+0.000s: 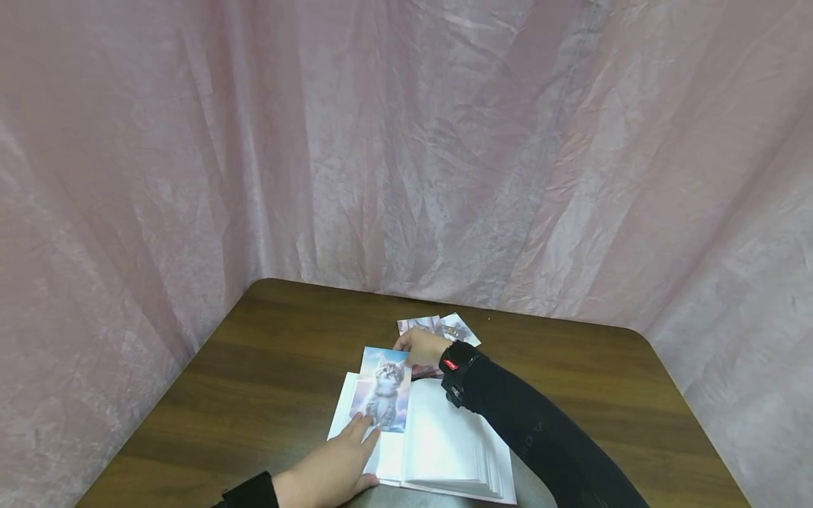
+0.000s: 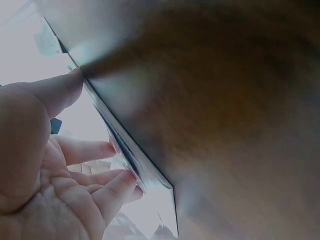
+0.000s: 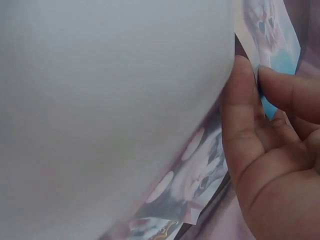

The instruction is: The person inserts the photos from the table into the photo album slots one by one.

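A card with a grey kitten on a blue and pink sky (image 1: 386, 388) lies over the left page of an open book with white pages (image 1: 441, 432). Its top sticks out past the book's far edge. My left hand (image 1: 335, 460) rests on the book, fingertips on the card's lower edge and thumb at the book's near edge. At the card's upper right side is my right hand (image 1: 424, 347). The right wrist view has that hand (image 3: 280, 160) pinching the edge of the kitten card (image 3: 277, 37) between thumb and index finger.
Beyond the book lie several more picture cards, among them a tilted one (image 1: 459, 330) and one partly behind my right hand (image 1: 419, 324). Everything is on a brown wooden table (image 1: 267, 367). A pink curtain (image 1: 406, 155) hangs behind its far edge.
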Demonstrator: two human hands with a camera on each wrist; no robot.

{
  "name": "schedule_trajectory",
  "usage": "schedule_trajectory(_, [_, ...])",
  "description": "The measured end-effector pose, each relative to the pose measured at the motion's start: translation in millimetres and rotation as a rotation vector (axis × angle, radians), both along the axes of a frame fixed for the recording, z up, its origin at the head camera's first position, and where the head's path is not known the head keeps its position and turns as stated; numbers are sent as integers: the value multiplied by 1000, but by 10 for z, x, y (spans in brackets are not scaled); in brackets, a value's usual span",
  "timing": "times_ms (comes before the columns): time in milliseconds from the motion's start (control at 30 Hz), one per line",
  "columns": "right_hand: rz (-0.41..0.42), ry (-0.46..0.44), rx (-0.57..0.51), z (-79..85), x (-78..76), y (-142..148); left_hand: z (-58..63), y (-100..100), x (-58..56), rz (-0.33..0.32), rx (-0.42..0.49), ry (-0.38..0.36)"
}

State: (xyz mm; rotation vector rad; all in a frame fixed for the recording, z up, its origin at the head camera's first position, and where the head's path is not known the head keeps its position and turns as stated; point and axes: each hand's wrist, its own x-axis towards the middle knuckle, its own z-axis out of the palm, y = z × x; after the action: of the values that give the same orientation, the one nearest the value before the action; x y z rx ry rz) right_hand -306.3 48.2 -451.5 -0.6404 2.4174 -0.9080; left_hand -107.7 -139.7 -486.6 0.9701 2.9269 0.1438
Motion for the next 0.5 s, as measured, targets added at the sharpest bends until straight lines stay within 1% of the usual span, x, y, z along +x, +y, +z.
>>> schedule_trajectory(133, [23,12,29,-20,-14,-9,0,-6,12,-9,-4,25])
schedule_trajectory(167, [42,33,46,-19,-22,-15,-1,-9,12,-8,-4,25])
schedule_trajectory(233, [79,97,91,-17,-39,-36,1,-15,7,-6,-1,25])
schedule_trajectory(367, [132,268,191,-29,-57,-99,-4,-24,2,1,8,26])
schedule_trajectory(433, [134,322,215,-60,-62,-126,-6,-26,3,1,15,34])
schedule_trajectory(500, [129,340,222,-89,-59,-146,-10,-29,9,-1,22,38])
